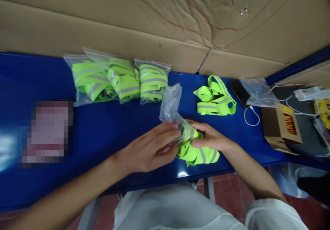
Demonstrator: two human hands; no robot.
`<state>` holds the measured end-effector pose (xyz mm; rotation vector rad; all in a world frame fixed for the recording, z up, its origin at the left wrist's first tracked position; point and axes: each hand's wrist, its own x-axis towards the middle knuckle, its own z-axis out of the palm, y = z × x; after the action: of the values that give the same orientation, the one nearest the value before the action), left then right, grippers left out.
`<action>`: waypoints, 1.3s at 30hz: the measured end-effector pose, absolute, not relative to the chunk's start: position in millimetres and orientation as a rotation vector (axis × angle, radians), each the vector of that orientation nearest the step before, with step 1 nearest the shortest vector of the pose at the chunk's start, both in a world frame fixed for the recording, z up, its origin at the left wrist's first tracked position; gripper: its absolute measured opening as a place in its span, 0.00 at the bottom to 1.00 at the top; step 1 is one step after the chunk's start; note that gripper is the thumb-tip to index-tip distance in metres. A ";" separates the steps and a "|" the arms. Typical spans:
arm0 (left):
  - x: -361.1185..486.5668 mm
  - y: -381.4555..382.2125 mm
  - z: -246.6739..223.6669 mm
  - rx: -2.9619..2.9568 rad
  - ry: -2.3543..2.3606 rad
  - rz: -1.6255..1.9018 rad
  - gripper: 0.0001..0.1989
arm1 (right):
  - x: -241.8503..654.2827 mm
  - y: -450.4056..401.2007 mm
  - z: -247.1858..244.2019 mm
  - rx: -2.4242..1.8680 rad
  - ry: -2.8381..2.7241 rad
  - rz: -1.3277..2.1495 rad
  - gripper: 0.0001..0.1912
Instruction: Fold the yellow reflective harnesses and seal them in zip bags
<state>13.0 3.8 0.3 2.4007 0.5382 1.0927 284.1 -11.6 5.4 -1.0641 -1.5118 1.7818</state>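
Note:
My left hand (157,147) is closed on the mouth of a clear plastic bag (170,102), whose other end sticks up above my fingers. From the right, my right hand (210,136) grips a bundle of neon-yellow reflective straps (202,156) with grey stripes. The bundle's upper left part meets the bag's opening between my hands; how far it is inside I cannot tell. Behind my right hand, a loose neon-yellow strap bundle (216,101) lies on the blue table (116,130).
Three bagged strap bundles (154,82) stand along the back cardboard wall (103,27). A blurred-out flat item (47,132) lies at left. At right are a dark phone (238,91), a flat plastic bag (261,92), a white cable (252,115) and an open cardboard box (278,130).

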 end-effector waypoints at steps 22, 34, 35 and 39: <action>10.5 30.4 17.6 1.297 0.989 0.695 0.22 | 285.7 -18.4 12.1 -1.178 -1.837 0.687 0.23; 21.5 27.3 9.7 0.499 0.935 0.962 0.11 | 283.6 -19.3 5.7 -1.243 -1.852 0.781 0.26; 20.7 28.1 10.3 0.493 0.924 0.982 0.11 | 284.6 -18.7 5.5 -1.265 -1.845 0.774 0.26; 11.0 39.7 7.0 0.505 0.754 0.931 0.14 | 287.7 -17.3 7.7 -1.213 -1.915 0.875 0.24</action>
<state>11.0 39.7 7.0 0.5047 0.7537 0.9315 287.7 -17.3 7.7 -1.2126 -1.9155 0.8750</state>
